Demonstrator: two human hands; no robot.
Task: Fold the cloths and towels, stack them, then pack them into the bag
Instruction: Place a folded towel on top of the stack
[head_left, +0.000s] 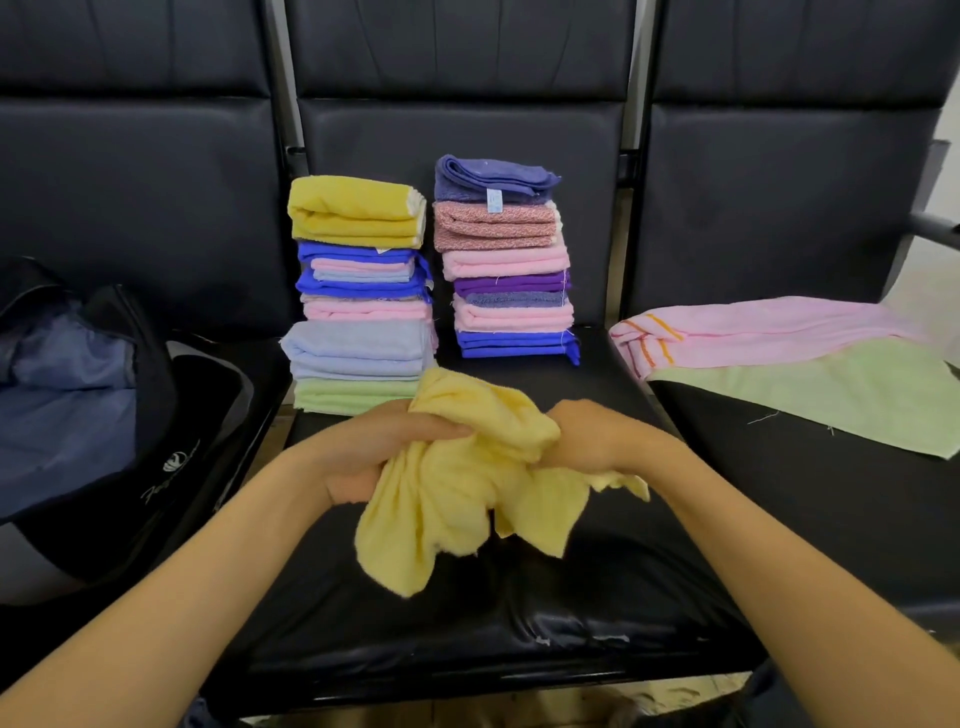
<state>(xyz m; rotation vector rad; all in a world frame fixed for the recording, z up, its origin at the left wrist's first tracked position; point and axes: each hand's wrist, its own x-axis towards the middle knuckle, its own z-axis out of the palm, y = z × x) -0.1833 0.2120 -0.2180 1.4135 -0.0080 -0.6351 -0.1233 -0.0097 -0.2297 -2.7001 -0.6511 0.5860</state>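
Over the middle seat (467, 623), both hands are on one bunched pale yellow cloth (457, 499), held clear of the cushion. The left hand (384, 447) has its fingers (447, 431) curled over the cloth's upper edge, clamped on it. The right hand (592, 436) grips the other side, its fingers buried in the fabric. Loose corners hang down towards the cushion, and one ragged corner sticks out beyond the right wrist.

Room to work: the front half of the middle seat is bare black cushion, right out to its front edge below the forearms.

At the back of the middle seat stand two stacks of folded cloths, side by side with a narrow gap between them. The left stack (358, 301) runs from a yellow towel on top down to a green cloth at the bottom. Its layers overlap too much for a firm count. The right stack (509, 260) shows seven colour bands, slate blue on top and royal blue at the base.

Left of the middle seat, one dark bag (156, 415) lies open, blue lining showing. Right of the middle seat, two unfolded pieces lie spread out: one pink towel (753, 332) with orange stripes, overlapping one pale green cloth (831, 389).
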